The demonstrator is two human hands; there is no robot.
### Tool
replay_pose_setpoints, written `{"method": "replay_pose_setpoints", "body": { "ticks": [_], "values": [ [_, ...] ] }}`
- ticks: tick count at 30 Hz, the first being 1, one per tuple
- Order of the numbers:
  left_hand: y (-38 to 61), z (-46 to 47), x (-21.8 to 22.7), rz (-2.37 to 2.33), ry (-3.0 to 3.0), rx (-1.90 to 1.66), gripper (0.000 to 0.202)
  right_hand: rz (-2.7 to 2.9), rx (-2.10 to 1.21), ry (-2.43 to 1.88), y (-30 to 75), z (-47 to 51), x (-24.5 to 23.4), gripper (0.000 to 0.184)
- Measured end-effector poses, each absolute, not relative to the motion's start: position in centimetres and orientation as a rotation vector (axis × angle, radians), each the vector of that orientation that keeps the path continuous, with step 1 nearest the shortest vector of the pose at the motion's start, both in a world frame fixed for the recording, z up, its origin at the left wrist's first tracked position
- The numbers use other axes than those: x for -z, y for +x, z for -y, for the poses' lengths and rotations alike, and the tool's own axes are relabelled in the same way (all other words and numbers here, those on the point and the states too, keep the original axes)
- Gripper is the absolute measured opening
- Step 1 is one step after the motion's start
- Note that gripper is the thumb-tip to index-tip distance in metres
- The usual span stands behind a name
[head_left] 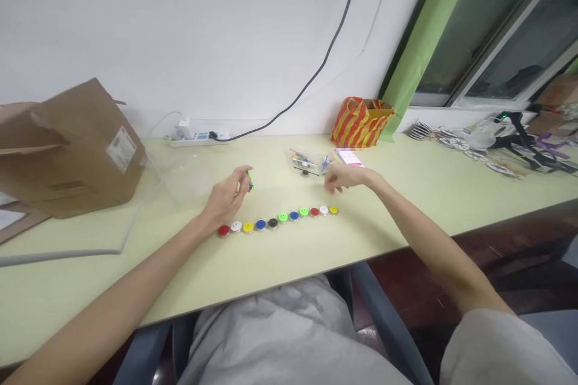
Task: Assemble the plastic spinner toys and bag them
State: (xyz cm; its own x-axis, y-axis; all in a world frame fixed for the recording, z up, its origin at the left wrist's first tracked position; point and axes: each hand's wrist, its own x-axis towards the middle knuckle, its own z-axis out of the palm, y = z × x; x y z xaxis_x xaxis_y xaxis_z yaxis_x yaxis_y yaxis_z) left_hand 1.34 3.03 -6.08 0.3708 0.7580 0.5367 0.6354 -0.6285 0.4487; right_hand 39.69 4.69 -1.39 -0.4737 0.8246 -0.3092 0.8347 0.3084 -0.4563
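My left hand [226, 195] is raised over the table with its fingers closed on several small green and blue plastic pieces [250, 180]. They look like slim sticks, partly hidden by the fingers. To the right, my right hand [341, 178] hangs with fingers bent downward; they are blurred, and I cannot see whether they hold anything. Beside it lie a black spinner-like piece [306, 172] and clear bags of small coloured plastic parts [303, 157]. A row of round coloured discs, among them a red disc [224, 231], a black disc [273, 224] and a yellow disc [333, 210], runs below both hands.
An open cardboard box [76, 156] stands at the left, next to a clear plastic bag [187, 177]. A power strip [198, 139] lies along the wall. Behind my right hand are a pink-and-white card [350, 157] and a striped bag [361, 123]. White wheels [454, 139] lie farther right.
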Motion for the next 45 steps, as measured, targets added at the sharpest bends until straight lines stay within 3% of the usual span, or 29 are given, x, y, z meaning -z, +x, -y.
{"method": "replay_pose_setpoints", "body": {
  "ticks": [3,5,13,16,20,23,31,41,45],
  "values": [
    [1.3,-3.0,6.1,-1.263,2.457,-1.102,0.035,-2.73,0.404,1.929,37.5,-7.5,2.1,0.016],
    [1.2,-3.0,6.1,-1.254,2.453,-1.099,0.035,-2.742,0.273,2.03,36.0,-8.8,3.1,0.019],
    [1.5,-2.7,6.4,-1.216,2.484,-1.08,0.034,-2.919,0.416,1.892,32.4,-8.4,4.1,0.008],
    [1.8,-2.6,6.4,-1.223,2.482,-1.075,0.034,-3.08,0.797,1.741,30.0,-7.2,3.3,0.009],
    [2.0,-2.4,6.1,-1.186,2.434,-1.031,0.038,-3.178,1.772,1.278,25.4,-4.7,2.3,0.015],
    [1.9,-2.2,5.9,-1.131,2.394,-1.014,0.035,-3.157,2.056,1.153,23.1,-2.9,2.0,0.022],
    [2.4,-1.5,6.0,-0.96,2.373,-0.924,0.022,-2.89,2.284,1.189,23.3,-1.3,3.0,0.039],
    [2.9,-1.3,6.3,-1.062,2.407,-1.0,0.013,-2.797,2.42,0.93,22.8,-0.3,3.0,0.04],
    [2.2,-1.7,6.1,-1.175,2.322,-1.144,0.018,-2.831,2.478,1.123,22.4,-1.6,3.8,0.042]
  ]
}}
